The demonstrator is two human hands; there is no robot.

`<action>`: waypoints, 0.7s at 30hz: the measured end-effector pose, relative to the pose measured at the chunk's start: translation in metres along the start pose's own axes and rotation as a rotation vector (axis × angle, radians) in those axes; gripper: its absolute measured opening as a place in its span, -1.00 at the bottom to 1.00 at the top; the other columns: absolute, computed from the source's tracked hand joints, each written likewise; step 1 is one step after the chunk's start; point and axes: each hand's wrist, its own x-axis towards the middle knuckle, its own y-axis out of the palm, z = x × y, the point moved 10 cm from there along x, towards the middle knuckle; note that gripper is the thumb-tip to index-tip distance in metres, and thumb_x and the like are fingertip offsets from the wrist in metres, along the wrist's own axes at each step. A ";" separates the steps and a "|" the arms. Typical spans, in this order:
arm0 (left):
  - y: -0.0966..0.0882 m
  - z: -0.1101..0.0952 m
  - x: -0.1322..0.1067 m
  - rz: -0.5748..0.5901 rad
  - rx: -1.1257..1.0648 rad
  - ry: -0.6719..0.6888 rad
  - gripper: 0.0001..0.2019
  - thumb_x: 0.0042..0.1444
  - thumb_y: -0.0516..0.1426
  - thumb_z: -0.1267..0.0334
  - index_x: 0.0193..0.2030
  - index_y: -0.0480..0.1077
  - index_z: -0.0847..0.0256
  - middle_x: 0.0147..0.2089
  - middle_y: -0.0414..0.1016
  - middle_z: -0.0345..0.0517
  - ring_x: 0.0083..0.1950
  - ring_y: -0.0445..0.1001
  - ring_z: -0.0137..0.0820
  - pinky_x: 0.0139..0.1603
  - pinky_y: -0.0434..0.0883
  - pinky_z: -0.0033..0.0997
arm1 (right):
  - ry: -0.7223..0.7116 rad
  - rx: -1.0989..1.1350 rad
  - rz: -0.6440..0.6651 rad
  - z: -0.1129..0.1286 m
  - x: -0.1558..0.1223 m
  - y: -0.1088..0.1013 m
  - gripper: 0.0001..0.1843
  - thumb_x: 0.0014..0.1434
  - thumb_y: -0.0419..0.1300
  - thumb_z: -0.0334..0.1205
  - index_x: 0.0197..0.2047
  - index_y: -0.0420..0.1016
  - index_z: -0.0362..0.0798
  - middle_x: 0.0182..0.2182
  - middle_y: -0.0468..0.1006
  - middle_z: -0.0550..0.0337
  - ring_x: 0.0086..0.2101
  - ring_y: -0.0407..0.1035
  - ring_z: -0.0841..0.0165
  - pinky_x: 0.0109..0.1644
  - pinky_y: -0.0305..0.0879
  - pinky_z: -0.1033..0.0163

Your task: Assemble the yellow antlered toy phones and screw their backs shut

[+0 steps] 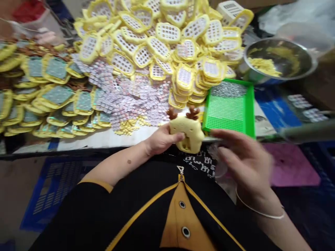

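Note:
My left hand (162,138) grips a pale yellow plastic shell (192,130) with two brown antlers on top, its thumb pressed on the near face by an opening. To the right of the shell is my right hand (248,160), blurred, with thumb and forefinger apart and nothing visible between them. Just beyond the right hand lies a green tray (250,111) holding many small silvery metal pieces (229,89). Behind the shell stand stacks of yellow-framed parts with white button grids (184,76).
Pale printed button pieces (136,96) and small gold pieces (127,126) are heaped on the table. Yellow parts with greenish panels (56,96) are piled at the left. A metal bowl (281,57) with yellow bits stands at the right. A pink stool top (294,165) is below.

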 end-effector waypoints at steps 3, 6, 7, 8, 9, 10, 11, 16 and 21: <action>-0.004 -0.008 -0.010 0.010 0.057 0.007 -0.48 -0.27 0.49 0.05 -0.14 0.56 0.18 -0.09 0.58 -0.05 -0.03 0.52 -0.27 0.19 0.38 -0.13 | 0.088 0.267 0.269 -0.010 0.014 0.071 -0.47 0.06 0.38 0.10 0.03 0.51 0.03 -0.05 0.66 0.06 -0.05 0.56 0.15 0.02 0.54 0.04; -0.020 -0.020 -0.020 -0.057 0.076 0.049 -0.49 -0.26 0.49 0.04 -0.16 0.55 0.21 -0.13 0.57 -0.06 -0.07 0.52 -0.29 0.17 0.38 -0.12 | 0.151 0.363 0.369 -0.020 0.027 0.112 -0.53 0.03 0.38 0.17 -0.13 0.56 0.02 -0.19 0.70 0.09 -0.16 0.59 0.19 -0.05 0.55 0.08; -0.025 -0.024 -0.024 -0.087 0.075 0.073 -0.47 -0.28 0.49 0.02 -0.17 0.55 0.21 -0.14 0.57 -0.05 -0.07 0.52 -0.28 0.16 0.38 -0.11 | 0.163 0.359 0.389 -0.022 0.031 0.121 -0.53 0.01 0.39 0.19 -0.16 0.57 0.02 -0.22 0.70 0.10 -0.19 0.59 0.19 -0.06 0.55 0.08; -0.030 -0.027 -0.027 -0.113 0.078 0.092 -0.46 -0.29 0.49 0.01 -0.17 0.54 0.22 -0.15 0.57 -0.05 -0.07 0.52 -0.26 0.16 0.39 -0.10 | 0.169 0.352 0.408 -0.022 0.033 0.128 -0.52 -0.02 0.41 0.20 -0.17 0.57 0.03 -0.24 0.71 0.11 -0.21 0.59 0.18 -0.08 0.55 0.07; -0.034 -0.030 -0.031 -0.135 0.085 0.105 -0.46 -0.29 0.49 0.01 -0.18 0.53 0.22 -0.17 0.57 -0.06 -0.07 0.52 -0.26 0.15 0.40 -0.10 | 0.167 0.345 0.425 -0.022 0.035 0.134 -0.52 -0.04 0.42 0.20 -0.18 0.57 0.04 -0.25 0.71 0.12 -0.22 0.60 0.17 -0.08 0.55 0.05; -0.038 -0.033 -0.036 -0.152 0.094 0.113 -0.47 -0.29 0.49 0.03 -0.18 0.52 0.22 -0.18 0.57 -0.06 -0.08 0.53 -0.26 0.13 0.41 -0.10 | 0.157 0.338 0.450 -0.019 0.036 0.140 -0.53 -0.04 0.42 0.19 -0.18 0.56 0.05 -0.24 0.71 0.12 -0.21 0.60 0.17 -0.06 0.55 0.04; -0.042 -0.038 -0.042 -0.173 0.103 0.125 -0.50 -0.26 0.49 0.06 -0.19 0.52 0.22 -0.20 0.57 -0.08 -0.10 0.53 -0.26 0.12 0.43 -0.11 | 0.141 0.333 0.492 -0.015 0.036 0.147 -0.54 -0.03 0.42 0.18 -0.16 0.56 0.06 -0.19 0.71 0.12 -0.17 0.60 0.16 -0.01 0.55 0.02; -0.115 -0.083 -0.142 -0.508 0.128 0.260 -0.60 -0.10 0.40 0.29 -0.06 0.49 0.19 -0.16 0.58 -0.10 -0.01 0.58 -0.22 0.11 0.50 -0.15 | 0.046 0.247 0.704 0.007 0.025 0.170 -0.32 0.05 0.42 0.00 0.23 0.38 0.25 0.28 0.43 0.07 0.20 0.42 0.13 0.30 0.35 -0.07; -0.242 -0.038 -0.332 -1.250 -0.089 0.081 -0.53 0.15 0.22 0.26 0.22 0.36 0.20 -0.08 0.60 0.07 -0.05 0.61 -0.13 -0.10 0.60 -0.09 | 0.229 -0.044 0.665 -0.013 0.025 0.161 -0.67 0.10 0.35 0.08 -0.09 0.63 0.17 -0.13 0.70 0.06 -0.06 0.58 0.11 0.14 0.48 -0.03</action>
